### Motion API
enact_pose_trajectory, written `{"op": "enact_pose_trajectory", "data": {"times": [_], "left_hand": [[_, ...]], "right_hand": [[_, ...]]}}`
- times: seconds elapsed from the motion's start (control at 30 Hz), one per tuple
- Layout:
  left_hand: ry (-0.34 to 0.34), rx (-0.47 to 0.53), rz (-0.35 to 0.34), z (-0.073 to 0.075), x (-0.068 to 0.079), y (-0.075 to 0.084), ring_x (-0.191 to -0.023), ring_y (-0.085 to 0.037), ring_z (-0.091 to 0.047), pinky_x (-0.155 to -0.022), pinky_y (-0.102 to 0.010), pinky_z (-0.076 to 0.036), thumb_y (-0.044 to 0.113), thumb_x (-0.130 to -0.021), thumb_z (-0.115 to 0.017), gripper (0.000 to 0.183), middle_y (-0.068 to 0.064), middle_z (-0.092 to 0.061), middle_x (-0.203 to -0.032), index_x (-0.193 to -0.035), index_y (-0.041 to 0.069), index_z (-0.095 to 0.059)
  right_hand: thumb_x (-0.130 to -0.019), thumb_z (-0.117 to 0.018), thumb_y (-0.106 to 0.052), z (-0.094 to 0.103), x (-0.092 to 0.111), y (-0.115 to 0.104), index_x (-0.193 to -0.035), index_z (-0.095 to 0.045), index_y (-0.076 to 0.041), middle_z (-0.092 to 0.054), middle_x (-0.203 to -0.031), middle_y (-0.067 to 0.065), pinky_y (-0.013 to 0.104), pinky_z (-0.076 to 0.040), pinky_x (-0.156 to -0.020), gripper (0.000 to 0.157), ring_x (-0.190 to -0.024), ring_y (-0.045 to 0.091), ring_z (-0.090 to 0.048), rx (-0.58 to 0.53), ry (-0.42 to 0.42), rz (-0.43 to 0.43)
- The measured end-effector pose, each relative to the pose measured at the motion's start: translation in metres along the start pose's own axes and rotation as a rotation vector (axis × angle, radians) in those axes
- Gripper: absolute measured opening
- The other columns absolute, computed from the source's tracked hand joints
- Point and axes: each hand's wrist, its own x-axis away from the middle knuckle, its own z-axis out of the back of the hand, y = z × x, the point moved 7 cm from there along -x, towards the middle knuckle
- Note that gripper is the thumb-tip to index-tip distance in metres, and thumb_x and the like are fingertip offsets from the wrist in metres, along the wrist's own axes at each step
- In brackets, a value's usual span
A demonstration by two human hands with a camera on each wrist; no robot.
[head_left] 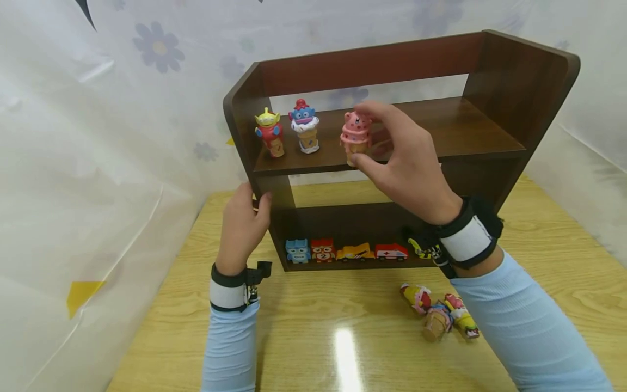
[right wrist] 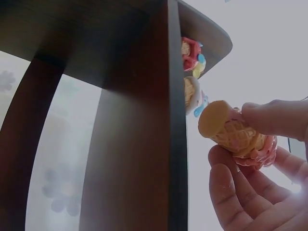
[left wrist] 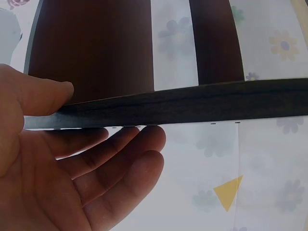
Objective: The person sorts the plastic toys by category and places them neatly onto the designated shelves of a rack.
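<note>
In the head view my right hand (head_left: 411, 155) holds a pink bear-like ice-cream-cone figurine (head_left: 356, 135) between thumb and fingers, in front of the upper shelf. The right wrist view shows its waffle-patterned cone and flat yellow base (right wrist: 214, 119), apart from the shelf edge. My left hand (head_left: 243, 228) grips the left side panel of the dark wooden shelf unit (head_left: 269, 190), thumb on one face and fingers along the other (left wrist: 154, 137). On the upper shelf stand a green-headed figurine in red (head_left: 270, 133) and a blue-faced one with a red top (head_left: 305, 126).
Several toys line the lower shelf: a blue owl block (head_left: 297, 251), a red owl block (head_left: 323, 250), a yellow truck (head_left: 356, 252) and a white-and-red ambulance (head_left: 391, 251). Three more cone figurines (head_left: 437, 321) lie on the wooden table (head_left: 303, 337) near my right forearm.
</note>
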Motion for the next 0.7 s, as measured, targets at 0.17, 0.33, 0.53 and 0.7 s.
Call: {"op": "enact_pose_trajectory", "data": {"times": [0.17,0.33,0.53,0.7], "left_hand": [[0.004,-0.011,-0.025,-0.001,0.000,0.003,-0.090,-0.034,-0.068,-0.077,-0.047,-0.059,0.023,-0.099,-0.056,0.028,-0.019,-0.067,-0.108,-0.115,0.000,-0.060],[-0.001,-0.006,-0.016,-0.001,0.002,0.001,-0.090,-0.034,-0.068,-0.078,-0.046,-0.059,0.023,-0.099,-0.055,0.028,-0.018,-0.067,-0.109,-0.114,0.001,-0.060],[0.008,-0.005,-0.011,0.000,0.002,-0.001,-0.090,-0.034,-0.068,-0.077,-0.047,-0.059,0.023,-0.099,-0.056,0.027,-0.018,-0.067,-0.109,-0.114,0.001,-0.060],[0.004,-0.001,-0.014,0.000,0.000,-0.001,-0.091,-0.033,-0.068,-0.078,-0.047,-0.059,0.023,-0.099,-0.055,0.028,-0.018,-0.067,-0.110,-0.115,0.000,-0.060]], "right_hand": [[-0.084,-0.076,-0.004,-0.007,-0.003,0.006,-0.139,-0.050,-0.004,-0.063,-0.119,0.016,0.039,-0.061,-0.081,0.061,-0.093,0.023,-0.067,-0.013,-0.003,-0.032],[-0.084,-0.075,-0.003,-0.013,-0.007,0.012,-0.140,-0.049,-0.003,-0.062,-0.120,0.017,0.041,-0.060,-0.082,0.062,-0.096,0.025,-0.067,-0.025,-0.008,-0.051],[-0.086,-0.074,-0.003,-0.020,-0.016,0.016,-0.141,-0.048,-0.003,-0.061,-0.121,0.018,0.041,-0.059,-0.085,0.061,-0.096,0.027,-0.066,-0.032,-0.020,-0.080],[-0.086,-0.073,-0.004,-0.025,-0.022,0.017,-0.142,-0.047,-0.004,-0.061,-0.122,0.018,0.040,-0.059,-0.088,0.062,-0.097,0.027,-0.065,-0.018,-0.038,-0.097]]}}
